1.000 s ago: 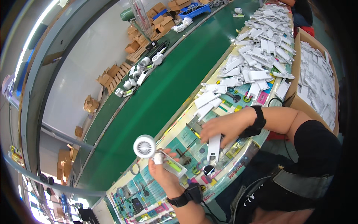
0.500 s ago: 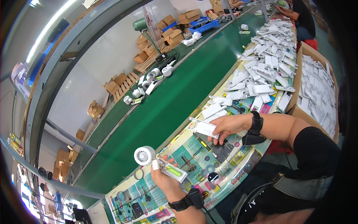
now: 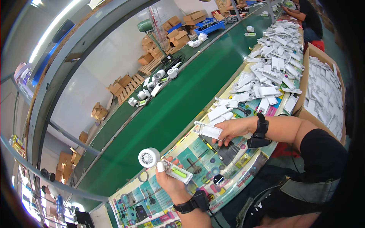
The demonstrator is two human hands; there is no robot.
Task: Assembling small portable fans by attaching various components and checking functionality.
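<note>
My left hand (image 3: 172, 185) is closed around a small white handheld fan (image 3: 149, 157). Its round grille head points up and left, and its open handle shows a green battery cell (image 3: 177, 173) inside. In my right hand (image 3: 234, 131) a white plastic handle shell (image 3: 209, 130) is pinched between thumb and fingers, its hollow side partly visible. The shell is held apart from the fan, above the printed sheet (image 3: 197, 150) that covers the bench. Loose white shells (image 3: 220, 113) lie just beyond my right hand.
A long heap of white shells (image 3: 270, 72) runs along the bench. At right stands a cardboard box (image 3: 304, 81) full of shells. Several fans (image 3: 154, 81) rest across the green conveyor belt (image 3: 182, 102). A grey ring (image 3: 143, 176) lies near my left hand. Another person (image 3: 310, 19) sits at far right.
The view has shifted slightly. Both hands keep their grips, and the shell in my right hand has tilted a little.
</note>
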